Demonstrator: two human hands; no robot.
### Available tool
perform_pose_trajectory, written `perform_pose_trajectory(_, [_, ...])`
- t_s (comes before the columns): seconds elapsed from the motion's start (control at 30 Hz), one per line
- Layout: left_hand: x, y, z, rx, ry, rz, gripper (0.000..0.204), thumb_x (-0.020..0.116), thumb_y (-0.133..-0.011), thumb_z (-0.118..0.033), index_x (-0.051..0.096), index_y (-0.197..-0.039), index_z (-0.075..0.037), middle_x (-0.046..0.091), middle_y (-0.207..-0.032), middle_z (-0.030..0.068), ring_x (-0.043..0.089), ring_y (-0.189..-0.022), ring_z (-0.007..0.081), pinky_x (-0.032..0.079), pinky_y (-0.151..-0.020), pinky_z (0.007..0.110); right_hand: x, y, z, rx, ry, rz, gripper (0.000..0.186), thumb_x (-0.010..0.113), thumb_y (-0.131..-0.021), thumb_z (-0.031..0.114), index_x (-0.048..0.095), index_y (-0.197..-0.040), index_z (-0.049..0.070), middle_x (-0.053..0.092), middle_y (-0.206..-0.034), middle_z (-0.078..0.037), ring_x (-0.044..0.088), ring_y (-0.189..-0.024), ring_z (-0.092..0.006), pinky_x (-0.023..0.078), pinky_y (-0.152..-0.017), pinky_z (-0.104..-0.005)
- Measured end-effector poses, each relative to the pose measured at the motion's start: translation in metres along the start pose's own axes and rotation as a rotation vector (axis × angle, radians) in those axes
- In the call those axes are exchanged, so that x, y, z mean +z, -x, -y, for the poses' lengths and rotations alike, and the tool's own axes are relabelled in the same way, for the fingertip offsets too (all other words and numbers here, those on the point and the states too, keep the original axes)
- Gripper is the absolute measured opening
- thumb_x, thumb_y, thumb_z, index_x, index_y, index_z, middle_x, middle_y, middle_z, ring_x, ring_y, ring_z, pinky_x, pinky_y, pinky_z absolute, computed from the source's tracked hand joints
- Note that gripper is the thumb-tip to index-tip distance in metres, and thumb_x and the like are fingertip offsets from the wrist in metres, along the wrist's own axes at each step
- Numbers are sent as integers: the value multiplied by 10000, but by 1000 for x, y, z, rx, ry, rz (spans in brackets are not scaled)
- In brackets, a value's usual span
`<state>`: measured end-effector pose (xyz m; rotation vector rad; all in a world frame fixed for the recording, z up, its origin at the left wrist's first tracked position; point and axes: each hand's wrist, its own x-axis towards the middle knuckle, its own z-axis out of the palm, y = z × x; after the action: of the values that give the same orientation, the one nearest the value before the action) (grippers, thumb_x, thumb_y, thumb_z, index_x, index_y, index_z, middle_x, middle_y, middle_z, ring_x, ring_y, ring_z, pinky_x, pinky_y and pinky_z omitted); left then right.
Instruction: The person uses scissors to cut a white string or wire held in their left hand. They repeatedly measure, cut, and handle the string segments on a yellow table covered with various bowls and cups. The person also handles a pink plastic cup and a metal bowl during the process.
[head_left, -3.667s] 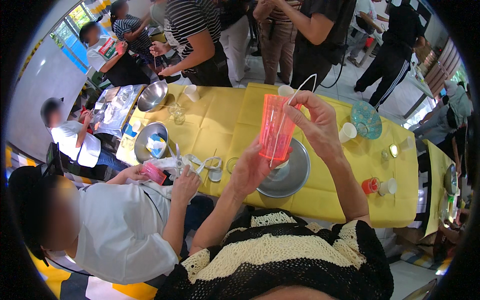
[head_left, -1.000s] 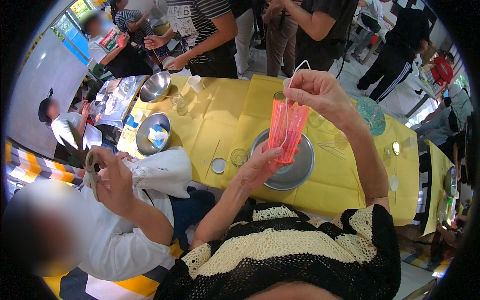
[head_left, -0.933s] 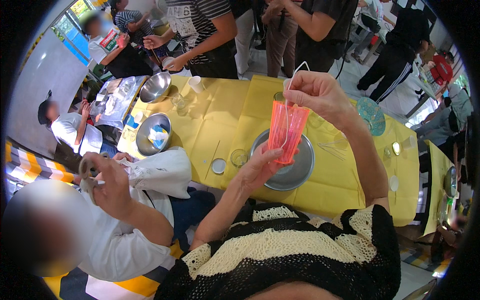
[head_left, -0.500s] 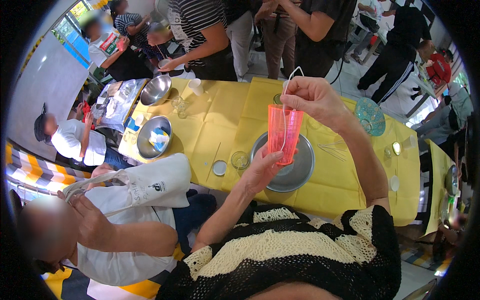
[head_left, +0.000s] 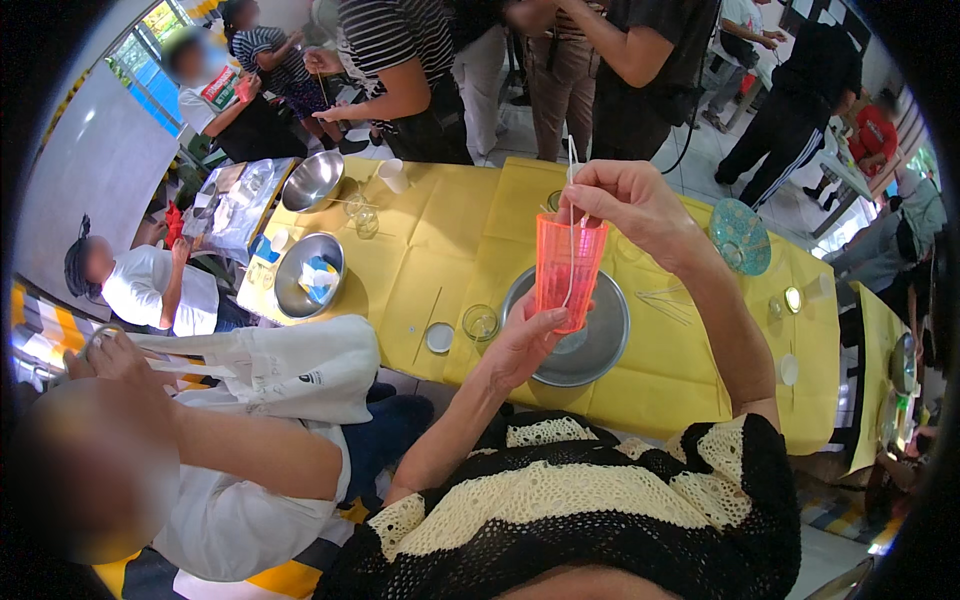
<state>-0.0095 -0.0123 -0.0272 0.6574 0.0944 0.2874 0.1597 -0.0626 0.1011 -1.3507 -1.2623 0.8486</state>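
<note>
A: From the head view, where's the cup?

B: The pink see-through cup (head_left: pixel 570 285) is up off the yellow table (head_left: pixel 430 225), mouth upward and leaning only slightly. In this view it overlaps the metal bowl (head_left: pixel 577 372).

A: And the hands?

B: The left hand (head_left: pixel 528 345) is closed around the cup's lower part, its thumb across the near side. The right hand (head_left: pixel 632 205) pinches a white cord (head_left: pixel 571 235) between thumb and fingertips by the rim. A bend of cord stands above that pinch.

A: Is the cord inside the cup?

B: I can't tell. It runs down along the near wall, but the wall is clear, so it could be in front or behind.

A: How would you handle this well?

B: I'd judge a steady, gentle left grip best, since the cup looks like thin plastic. With the right, a light pinch near the rim should give control without kinking the cord.

A: Anything close by?

B: A glass jar (head_left: pixel 480 322) left of the bowl, and thin white strands (head_left: pixel 665 303) to its right.
</note>
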Motion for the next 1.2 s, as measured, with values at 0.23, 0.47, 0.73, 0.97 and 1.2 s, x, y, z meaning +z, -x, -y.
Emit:
perform_pose_trajectory(0.23, [-1, -1, 2, 10, -22, -14, 581, 672, -769, -166, 386, -1252, -16, 516, -1184, 71, 524, -1074, 165, 419, -916, 286, 3, -2, -1, 42, -79, -28, 197, 520, -879, 177, 618, -852, 8, 643, -791, -29, 574, -715, -68, 439, -640, -208])
perform_pose_trajectory(0.47, [-3, -2, 4, 0, -26, -47, 592, 681, -758, -178, 391, -1251, -22, 520, -1179, 69, 526, -1071, 162, 423, -911, 283, 3, 0, -1, 38, -89, -20, 206, 521, -880, 207, 621, -872, 28, 637, -809, -43, 586, -746, -87, 446, -691, -228])
perform_pose_trajectory(0.73, [-1, -6, 4, 24, -31, -47, 613, 666, -770, -214, 373, -1266, -3, 482, -1230, 109, 528, -1068, 180, 447, -896, 298, 3, -1, -5, 17, -141, -60, 188, 532, -880, 185, 614, -883, 16, 635, -806, -45, 581, -736, -83, 448, -681, -225])
perform_pose_trajectory(0.97, [-1, -5, 2, 41, -38, -73, 624, 659, -777, -245, 368, -1270, 3, 479, -1233, 132, 534, -1059, 198, 455, -887, 313, 6, -5, -12, -28, -83, -125, 167, 536, -889, 161, 602, -899, 7, 637, -799, -49, 578, -721, -76, 446, -665, -210])
perform_pose_trajectory(1.2, [-4, -3, 3, 47, -41, -88, 614, 654, -780, -247, 374, -1268, -1, 481, -1229, 133, 532, -1062, 198, 446, -890, 318, 12, -8, -12, -13, -83, -114, 180, 528, -891, 165, 600, -913, 2, 634, -796, -50, 576, -723, -78, 447, -669, -214])
